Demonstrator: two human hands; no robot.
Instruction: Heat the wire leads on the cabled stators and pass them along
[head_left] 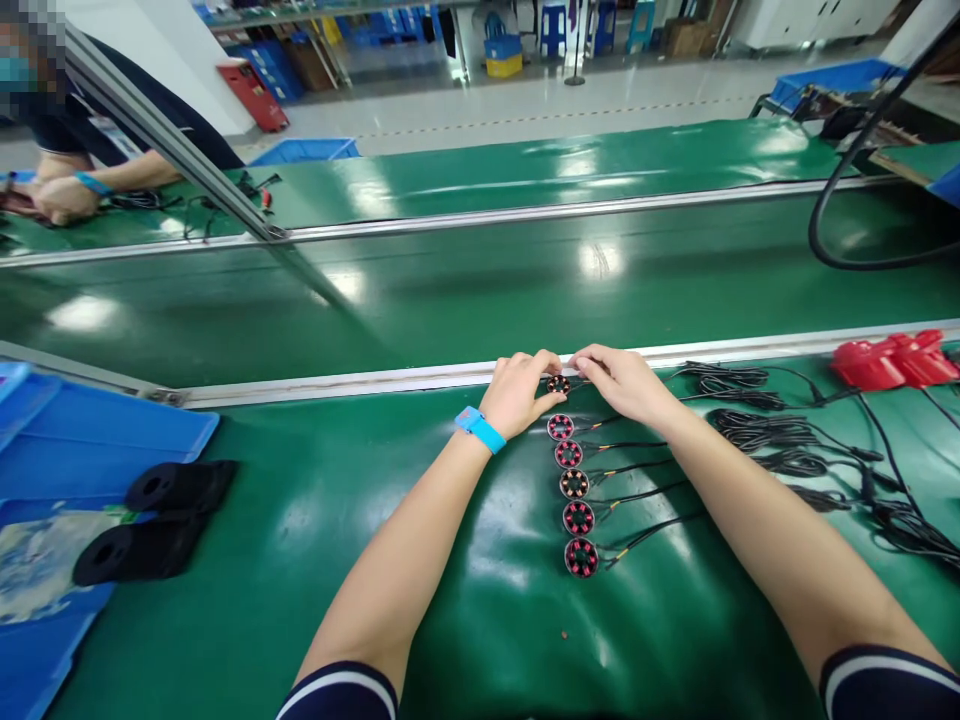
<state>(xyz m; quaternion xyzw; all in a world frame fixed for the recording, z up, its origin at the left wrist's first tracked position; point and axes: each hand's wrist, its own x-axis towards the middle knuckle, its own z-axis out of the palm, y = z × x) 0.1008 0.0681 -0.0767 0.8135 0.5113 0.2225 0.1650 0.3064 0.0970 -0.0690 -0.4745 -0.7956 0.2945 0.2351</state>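
My left hand (519, 392), with a blue strap at its wrist, has its thumb and fingers closed around the edge of a small round motor stator (558, 384) near the table's white back rail. Just to the right, my right hand (624, 382) has its fingertips pinched together beside that stator and over its leads; what they grip, if anything, is hidden. Below the hands, several more stators with red or copper-coloured coils form a column, the nearest one (581, 557) at the bottom. Their black cables (652, 532) run right and pass under my right forearm.
Bundled black cables (780, 430) and red plastic parts (892, 360) lie on the right. Two black moulded parts (142, 548) rest by blue bins (112, 420) on the left. Across a green conveyor belt (480, 280), a co-worker's hands (64, 198) handle cables. A black hose (817, 215) hangs at upper right.
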